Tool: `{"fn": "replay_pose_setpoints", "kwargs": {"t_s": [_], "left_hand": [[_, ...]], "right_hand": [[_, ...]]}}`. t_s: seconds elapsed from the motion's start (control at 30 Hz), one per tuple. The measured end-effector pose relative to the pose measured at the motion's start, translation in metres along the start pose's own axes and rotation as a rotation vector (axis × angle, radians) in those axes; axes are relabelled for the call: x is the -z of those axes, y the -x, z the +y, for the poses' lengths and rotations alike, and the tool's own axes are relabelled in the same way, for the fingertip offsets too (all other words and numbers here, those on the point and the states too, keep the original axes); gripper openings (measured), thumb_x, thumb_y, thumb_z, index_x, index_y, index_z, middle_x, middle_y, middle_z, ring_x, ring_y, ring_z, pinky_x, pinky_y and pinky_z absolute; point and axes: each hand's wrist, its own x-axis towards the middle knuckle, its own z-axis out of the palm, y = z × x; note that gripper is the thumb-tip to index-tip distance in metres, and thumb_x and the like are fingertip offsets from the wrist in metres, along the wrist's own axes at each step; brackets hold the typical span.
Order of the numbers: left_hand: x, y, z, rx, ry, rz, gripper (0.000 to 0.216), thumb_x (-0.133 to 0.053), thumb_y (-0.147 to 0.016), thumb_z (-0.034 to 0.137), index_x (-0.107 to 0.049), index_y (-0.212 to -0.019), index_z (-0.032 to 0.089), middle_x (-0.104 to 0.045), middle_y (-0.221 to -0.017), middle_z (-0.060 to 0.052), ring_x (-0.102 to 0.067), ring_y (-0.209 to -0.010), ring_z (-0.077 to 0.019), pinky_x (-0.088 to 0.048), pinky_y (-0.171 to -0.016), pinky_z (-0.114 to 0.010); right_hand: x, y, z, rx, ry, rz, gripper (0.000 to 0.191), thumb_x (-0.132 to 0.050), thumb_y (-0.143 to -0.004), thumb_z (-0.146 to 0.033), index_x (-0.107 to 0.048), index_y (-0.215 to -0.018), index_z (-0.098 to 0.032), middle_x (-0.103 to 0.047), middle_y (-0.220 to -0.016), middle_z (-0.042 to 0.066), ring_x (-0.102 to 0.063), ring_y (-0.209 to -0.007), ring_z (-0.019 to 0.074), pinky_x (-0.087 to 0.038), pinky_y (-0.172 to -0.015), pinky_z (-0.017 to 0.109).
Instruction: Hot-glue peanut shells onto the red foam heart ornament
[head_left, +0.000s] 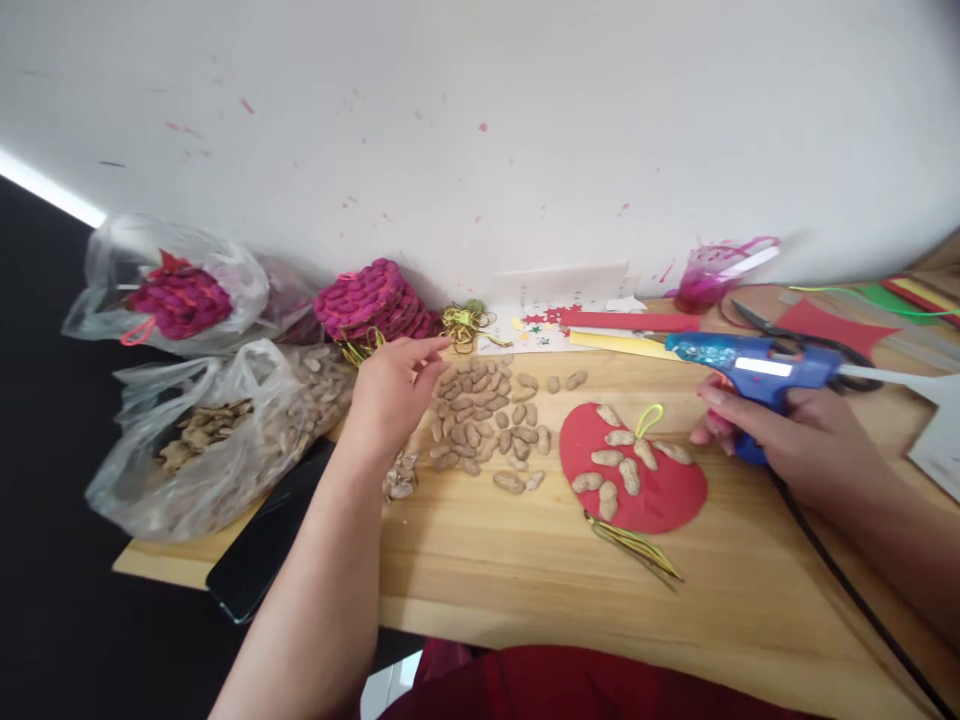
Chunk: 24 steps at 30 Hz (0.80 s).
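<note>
My right hand (802, 445) is wrapped round the handle of a blue hot glue gun (750, 365), its nozzle end pointing left above the table. My left hand (394, 395) hovers at the left edge of a spread of loose peanuts (480, 405). Its fingers stretch to the right, thumb a little apart, and I see nothing between them. Below and left of the glue gun lies a rounded red card (675, 505). Several peanuts in shells sit scattered on it. A yellow-green loop (649, 420) lies on the card, and a tassel of cords (637, 550) sticks out below.
Plastic bags of peanuts (202, 440) and of purple-pink woven pieces (180, 300) stand left. A stack of woven pieces (371, 300) leans near the wall. A phone (270, 535) lies front left; scissors (757, 325) and a purple-stained cup (701, 280) are back right. A black cord (847, 590) trails right.
</note>
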Motion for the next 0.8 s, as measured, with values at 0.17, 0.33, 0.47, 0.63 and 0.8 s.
{"fn": "replay_pose_setpoints", "kwargs": {"t_s": [0.17, 0.33, 0.47, 0.63, 0.8], "left_hand": [[0.007, 0.0, 0.002, 0.126, -0.098, -0.055, 0.046, -0.051, -0.095, 0.055, -0.074, -0.076, 0.02, -0.073, -0.068, -0.003, -0.064, -0.065, -0.0185, -0.044, -0.065, -0.029], [0.013, -0.001, -0.003, 0.132, -0.093, -0.049, 0.027, -0.056, -0.093, 0.039, -0.077, -0.089, 0.023, -0.08, -0.091, -0.004, -0.071, -0.085, -0.0226, -0.049, -0.08, -0.032], [0.019, -0.003, -0.013, 0.187, -0.213, -0.144, 0.019, -0.062, -0.084, 0.022, -0.078, -0.095, 0.024, -0.08, -0.093, -0.004, -0.072, -0.086, -0.0245, -0.05, -0.081, -0.033], [0.017, -0.004, -0.019, 0.198, -0.298, -0.355, 0.013, -0.066, -0.074, 0.014, -0.075, -0.079, 0.023, -0.078, -0.08, -0.003, -0.069, -0.077, -0.0225, -0.047, -0.069, -0.029], [0.017, -0.004, -0.023, 0.207, -0.325, -0.371, 0.02, -0.062, -0.073, 0.011, -0.074, -0.084, 0.023, -0.077, -0.082, -0.003, -0.068, -0.076, -0.0208, -0.043, -0.066, -0.027]], "right_hand": [[0.001, -0.005, 0.001, -0.024, -0.102, 0.018, 0.042, -0.087, -0.066, -0.055, -0.062, -0.068, -0.021, -0.057, -0.052, -0.002, -0.063, -0.053, 0.0176, -0.046, -0.052, 0.026], [0.002, -0.007, 0.001, -0.073, -0.157, 0.039, 0.038, -0.087, -0.065, -0.051, -0.063, -0.069, -0.022, -0.058, -0.054, -0.001, -0.063, -0.054, 0.019, -0.045, -0.048, 0.026], [0.004, -0.008, 0.001, -0.082, -0.146, 0.046, 0.038, -0.088, -0.062, -0.05, -0.062, -0.064, -0.022, -0.057, -0.053, 0.0, -0.062, -0.053, 0.0207, -0.045, -0.048, 0.029], [0.004, -0.008, 0.0, -0.083, -0.14, 0.038, 0.041, -0.088, -0.061, -0.052, -0.06, -0.061, -0.022, -0.056, -0.052, 0.0, -0.062, -0.054, 0.0201, -0.047, -0.052, 0.029], [0.003, -0.009, -0.001, -0.103, -0.148, 0.041, 0.039, -0.089, -0.06, -0.051, -0.062, -0.063, -0.023, -0.058, -0.052, -0.001, -0.063, -0.054, 0.0199, -0.046, -0.052, 0.028]]}}
